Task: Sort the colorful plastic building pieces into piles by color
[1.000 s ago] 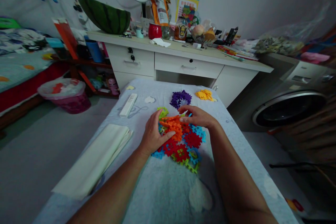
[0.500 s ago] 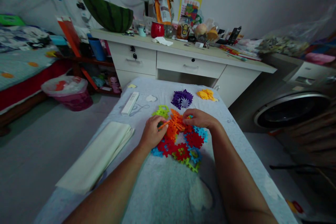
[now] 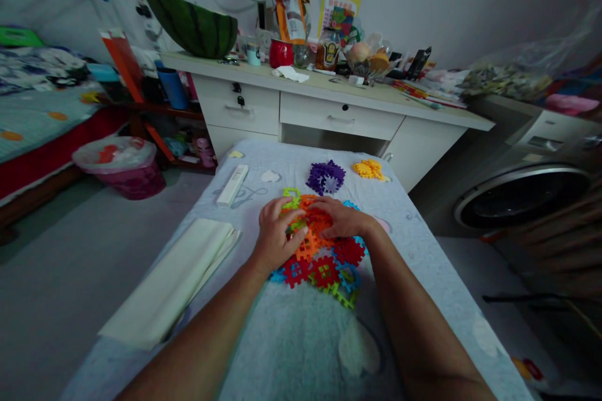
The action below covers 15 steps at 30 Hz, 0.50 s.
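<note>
A heap of toothed plastic building pieces lies on the cloth-covered table, with orange pieces [image 3: 306, 247], red pieces [image 3: 324, 272], blue pieces [image 3: 348, 278] and green pieces [image 3: 345, 294] mixed together. My left hand [image 3: 275, 235] rests at the heap's left side, thumb and fingers apart around some orange and green pieces. Over the orange and red ones from the right reaches my right hand [image 3: 345, 218], its fingers stretched out and touching the heap. Neither hand grips a piece that I can see. Just beyond the hands sit a pile of purple pieces [image 3: 325, 177] and a smaller pile of yellow pieces [image 3: 368, 169].
On the table's left are a folded cream cloth [image 3: 176, 285] and a narrow white box [image 3: 232, 185]. A white desk [image 3: 324, 84] bearing a watermelon piece [image 3: 192, 25] and jars stands behind the table. To the right is a washing machine [image 3: 531, 150]; a pink bin [image 3: 125, 169] is at left.
The left hand has let go of an orange piece and spread its fingers. From a pinch at the heap's far right, the right hand has moved left and flattened over the pieces.
</note>
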### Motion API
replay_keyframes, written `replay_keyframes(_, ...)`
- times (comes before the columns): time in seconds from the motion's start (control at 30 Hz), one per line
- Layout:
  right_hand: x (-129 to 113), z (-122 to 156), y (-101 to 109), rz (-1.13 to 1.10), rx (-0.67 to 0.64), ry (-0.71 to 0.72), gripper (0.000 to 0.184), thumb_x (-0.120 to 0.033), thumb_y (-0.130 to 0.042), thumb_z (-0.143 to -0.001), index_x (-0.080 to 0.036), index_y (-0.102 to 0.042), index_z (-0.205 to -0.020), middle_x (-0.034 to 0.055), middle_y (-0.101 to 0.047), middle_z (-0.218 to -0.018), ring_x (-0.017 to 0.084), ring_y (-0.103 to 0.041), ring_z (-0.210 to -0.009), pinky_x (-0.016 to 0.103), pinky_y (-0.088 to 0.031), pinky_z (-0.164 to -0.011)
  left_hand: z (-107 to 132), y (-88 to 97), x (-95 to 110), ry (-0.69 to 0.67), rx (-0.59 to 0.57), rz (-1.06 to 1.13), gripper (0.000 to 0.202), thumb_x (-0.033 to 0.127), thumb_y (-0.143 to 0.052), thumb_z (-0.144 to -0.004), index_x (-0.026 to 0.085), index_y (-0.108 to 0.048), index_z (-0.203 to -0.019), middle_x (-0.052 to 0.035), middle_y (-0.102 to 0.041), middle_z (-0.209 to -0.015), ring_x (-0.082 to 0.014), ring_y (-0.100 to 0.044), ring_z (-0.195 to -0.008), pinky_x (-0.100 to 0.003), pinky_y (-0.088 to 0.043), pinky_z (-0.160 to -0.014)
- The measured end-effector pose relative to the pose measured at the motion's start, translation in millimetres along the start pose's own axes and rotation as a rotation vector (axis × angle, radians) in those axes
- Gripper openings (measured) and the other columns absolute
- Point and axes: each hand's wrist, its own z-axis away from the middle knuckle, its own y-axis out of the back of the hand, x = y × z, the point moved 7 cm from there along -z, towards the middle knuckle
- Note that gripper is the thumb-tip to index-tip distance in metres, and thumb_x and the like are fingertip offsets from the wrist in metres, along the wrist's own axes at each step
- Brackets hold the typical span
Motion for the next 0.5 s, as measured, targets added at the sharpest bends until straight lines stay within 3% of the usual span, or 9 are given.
replay_keyframes(0.13,16.9,8.8,8.2,0.025,0.013,-0.121,0.071,-0.021,-0.075,-0.067,-0.021,-0.053,-0.135,0.0125,-0.053,-0.138,0.028,-0.05,-0.127,0.044,-0.039,-0.109,2.8,-14.2,-2.6,0.008,-0.126,-0.106,0.027,0.047,-0.061,-0.085,0.03,-0.073,-0.101,-0.0062,-0.055,-0.134,-0.0325,-0.04,-0.131,-0.059,-0.029,-0.111)
replay_keyframes(0.27,29.4,19.5,18.9,0.035,0.018,-0.277,0.062,-0.015,-0.069,-0.067,-0.02,-0.057,-0.128,0.0097,-0.064,-0.119,0.024,-0.063,-0.102,0.034,-0.051,-0.087,5.0,-16.3,-15.4,0.107,-0.097,-0.214,0.034,0.052,-0.055,-0.088,0.029,-0.072,-0.107,-0.0095,-0.055,-0.138,-0.035,-0.04,-0.132,-0.065,-0.025,-0.109)
replay_keyframes(0.33,34.9,24.9,22.1,0.03,-0.004,-0.345,0.054,-0.013,-0.066,-0.068,-0.019,-0.06,-0.122,0.0061,-0.068,-0.103,0.02,-0.063,-0.084,0.03,-0.05,-0.072,5.7,-16.0,-20.5,0.149,-0.076,-0.257,0.038,0.053,-0.052,-0.089,0.027,-0.07,-0.112,-0.0112,-0.054,-0.139,-0.0363,-0.04,-0.132,-0.065,-0.025,-0.109)
replay_keyframes(0.4,37.8,29.9,25.7,0.022,-0.024,-0.349,0.04,-0.016,-0.067,-0.069,-0.019,-0.065,-0.109,0.0017,-0.066,-0.087,0.016,-0.058,-0.071,0.026,-0.045,-0.061,6.1,-14.5,-24.8,0.193,-0.046,-0.28,0.045,0.053,-0.053,-0.089,0.024,-0.065,-0.122,-0.0138,-0.053,-0.141,-0.0377,-0.041,-0.131,-0.065,-0.027,-0.108)
replay_keyframes(0.5,38.0,35.3,30.5,-0.099,-0.076,-0.255,0.021,-0.033,-0.069,-0.074,-0.017,-0.067,-0.087,-0.0019,-0.061,-0.07,0.013,-0.052,-0.063,0.025,-0.042,-0.057,6.2,-11.2,-29.0,0.243,0.011,-0.285,0.058,0.052,-0.056,-0.086,0.019,-0.054,-0.134,-0.0182,-0.05,-0.142,-0.0388,-0.043,-0.13,-0.063,-0.029,-0.108)
